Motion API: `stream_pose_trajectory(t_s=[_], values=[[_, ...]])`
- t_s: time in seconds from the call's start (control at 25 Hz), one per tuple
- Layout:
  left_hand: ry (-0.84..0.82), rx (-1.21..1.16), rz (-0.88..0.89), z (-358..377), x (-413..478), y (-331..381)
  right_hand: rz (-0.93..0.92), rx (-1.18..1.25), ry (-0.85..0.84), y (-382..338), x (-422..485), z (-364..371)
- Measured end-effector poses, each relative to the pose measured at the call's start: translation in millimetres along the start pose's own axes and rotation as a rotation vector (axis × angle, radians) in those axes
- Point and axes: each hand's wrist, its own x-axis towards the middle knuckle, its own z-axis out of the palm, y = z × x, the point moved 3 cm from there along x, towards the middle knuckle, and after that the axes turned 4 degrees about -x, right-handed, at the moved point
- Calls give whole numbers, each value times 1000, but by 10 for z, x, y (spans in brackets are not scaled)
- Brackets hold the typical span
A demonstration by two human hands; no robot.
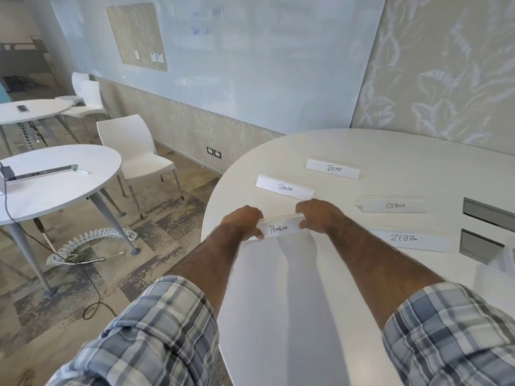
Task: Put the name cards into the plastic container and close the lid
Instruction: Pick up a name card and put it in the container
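Note:
Several white folded name cards stand on the round white table (292, 288). The PENGUIN card (280, 228) is nearest, gripped at its left end by my left hand (243, 221) and at its right end by my right hand (319, 215). Behind it stands the PANDA card (284, 187), and farther back the BEAR card (333, 169). To the right are the OSTRICH card (393, 206) and the ZEBRA card (407, 238). A translucent plastic object (501, 263) shows at the right edge, mostly cut off; I cannot tell whether it is the container.
Two grey rectangular panels (486, 214) sit in the table at the right. To the left stand other round white tables (55, 176), white chairs (136, 151) and cables on the floor. A wall runs close behind the table.

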Motion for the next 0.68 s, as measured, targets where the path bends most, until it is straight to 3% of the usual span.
stream_pose_trajectory(t_s=[0.36, 0.68], values=[[-40, 1, 85, -120, 83, 76, 55, 13, 27, 70, -120, -9], [-27, 10, 289, -517, 255, 850, 234, -15, 123, 621, -665, -492]])
